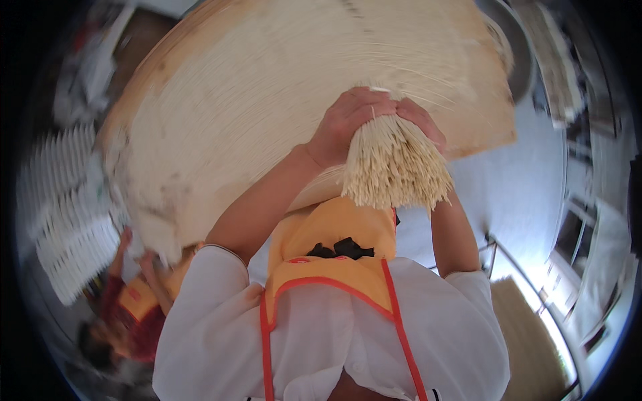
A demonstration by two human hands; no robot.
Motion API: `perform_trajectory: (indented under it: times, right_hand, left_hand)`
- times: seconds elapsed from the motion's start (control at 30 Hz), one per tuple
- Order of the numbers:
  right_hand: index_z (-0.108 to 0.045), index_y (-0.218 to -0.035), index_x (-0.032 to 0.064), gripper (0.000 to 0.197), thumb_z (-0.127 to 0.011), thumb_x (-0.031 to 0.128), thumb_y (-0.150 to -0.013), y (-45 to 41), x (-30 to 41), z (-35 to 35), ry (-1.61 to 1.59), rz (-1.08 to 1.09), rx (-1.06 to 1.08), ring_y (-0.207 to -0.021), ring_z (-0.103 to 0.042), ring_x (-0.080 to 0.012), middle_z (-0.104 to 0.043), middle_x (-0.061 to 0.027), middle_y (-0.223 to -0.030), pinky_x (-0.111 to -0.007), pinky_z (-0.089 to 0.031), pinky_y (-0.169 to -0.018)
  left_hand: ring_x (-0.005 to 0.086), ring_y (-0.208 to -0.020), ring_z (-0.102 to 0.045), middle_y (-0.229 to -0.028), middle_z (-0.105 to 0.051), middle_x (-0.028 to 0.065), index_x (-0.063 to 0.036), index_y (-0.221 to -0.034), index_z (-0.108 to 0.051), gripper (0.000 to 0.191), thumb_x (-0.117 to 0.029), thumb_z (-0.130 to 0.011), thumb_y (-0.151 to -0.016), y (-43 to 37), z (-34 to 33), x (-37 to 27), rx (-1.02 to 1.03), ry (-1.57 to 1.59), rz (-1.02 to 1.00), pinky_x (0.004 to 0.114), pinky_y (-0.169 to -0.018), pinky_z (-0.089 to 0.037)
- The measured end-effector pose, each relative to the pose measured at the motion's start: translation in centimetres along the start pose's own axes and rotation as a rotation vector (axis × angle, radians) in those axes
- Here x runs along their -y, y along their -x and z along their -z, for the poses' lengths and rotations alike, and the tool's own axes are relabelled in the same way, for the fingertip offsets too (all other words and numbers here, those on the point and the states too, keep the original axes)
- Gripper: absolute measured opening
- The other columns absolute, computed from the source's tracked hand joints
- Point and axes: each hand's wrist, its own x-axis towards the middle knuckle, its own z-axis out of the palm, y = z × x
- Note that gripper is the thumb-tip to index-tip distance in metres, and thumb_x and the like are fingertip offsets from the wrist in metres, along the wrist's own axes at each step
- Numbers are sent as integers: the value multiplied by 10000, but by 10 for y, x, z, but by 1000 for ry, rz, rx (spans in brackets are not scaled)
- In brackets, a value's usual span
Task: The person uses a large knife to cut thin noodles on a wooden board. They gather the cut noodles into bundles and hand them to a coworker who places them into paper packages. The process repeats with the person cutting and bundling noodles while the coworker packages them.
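Both of my hands are wrapped around one thick bundle of dried noodles (398, 163), held above the near edge of a large wooden board (241, 115). My left hand (346, 123) grips the bundle from the left, and my right hand (424, 123) from the right; their fingers meet near its far end. The pale cut ends fan out toward my yellow apron (341, 225). A few loose strands (426, 75) lie on the board beyond my hands. The bundle hides part of my right hand and wrist.
At the left, a co-worker (135, 311) in a yellow apron reaches toward the board's edge. White stacked racks or trays (75, 240) stand beside them. A grey metal basin (521, 55) sits at the far right. A metal rail (526, 280) runs at the lower right.
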Motion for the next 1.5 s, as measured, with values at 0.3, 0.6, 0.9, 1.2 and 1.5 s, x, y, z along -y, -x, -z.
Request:
perform_trajectory:
  times: [0.3,0.6,0.9,1.2,1.5]
  right_hand:
    - [-607,-1275,34,356,-642,116,-931,9,64,-304,-677,-944,375,-1117,-612,-223,-645,-107,-1215,-355,-497,-957]
    - [-605,-1286,39,431,-704,186,-894,-26,98,-472,-44,-247,822,-1165,-598,-249,-653,-100,-1238,-384,-472,-998]
    - [-643,-1207,6,527,-851,115,-735,-74,216,-742,-415,-269,954,-1052,-653,-201,-693,-102,-1168,-349,-530,-893]
    - [-440,-1285,-144,679,-730,280,-841,52,198,-949,355,-166,937,-1073,-654,-393,-646,-278,-1150,-428,-528,-900]
    - [-414,-1277,-158,713,-620,424,-922,72,135,-991,479,-237,960,-1143,-553,-500,-495,-402,-1276,-542,-367,-1049]
  left_hand:
    - [286,-1071,-618,-1091,-655,54,-126,-1042,-661,364,-151,-804,-708,209,262,-89,-366,-309,211,456,-966,-462]
    - [282,-1164,-618,-1202,-659,120,-55,-1238,-614,467,-216,-779,-831,340,380,-111,-468,-246,555,372,-1046,-450]
    - [175,-1031,-661,-1144,-687,98,5,-1278,-547,701,-283,-883,-734,415,580,-168,-1031,-238,810,343,-920,-527]
    - [281,-1125,-631,-1254,-623,183,34,-1314,-488,673,-353,-778,-846,618,641,-104,-1375,139,1452,416,-932,-515]
    - [451,-1125,-590,-1402,-465,290,76,-1364,-336,824,-545,-628,-909,648,617,-52,-1380,-461,1672,490,-958,-479]
